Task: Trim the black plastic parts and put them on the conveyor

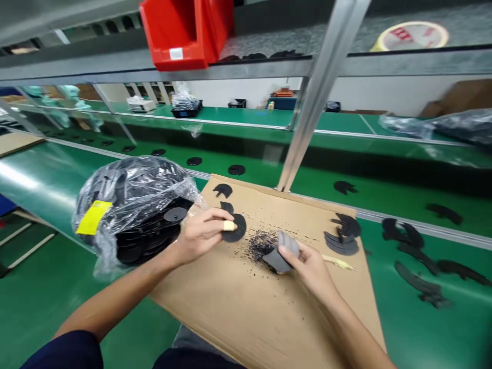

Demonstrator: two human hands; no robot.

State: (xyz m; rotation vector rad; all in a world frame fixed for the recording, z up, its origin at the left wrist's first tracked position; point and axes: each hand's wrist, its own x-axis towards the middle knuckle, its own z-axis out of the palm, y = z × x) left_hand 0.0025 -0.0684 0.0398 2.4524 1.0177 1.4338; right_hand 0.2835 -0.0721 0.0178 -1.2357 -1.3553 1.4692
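Observation:
My left hand (pixel 202 234) has a yellow wrap on one finger and pinches the edge of a round black disc (pixel 235 228) over the cardboard sheet (pixel 238 292). In my right hand (pixel 307 261) is a curved dark grey piece (pixel 282 253), gripped between thumb and fingers. Small black bits (pixel 259 246) lie heaped and scattered between the hands. To the left, a clear plastic bag (pixel 134 189) with a yellow label (pixel 93 217) holds many black discs (pixel 146 238). A pale yellow tool (pixel 338 262) lies just right of my right hand.
Black pieces (pixel 346 225) sit at the cardboard's right edge, with more (pixel 418 282) on the green surface beyond. A metal post (pixel 313 102) rises behind the cardboard. Overhead, a shelf carries a red bin (pixel 184 36) and a tape roll (pixel 413 37). People in pale green stand far left.

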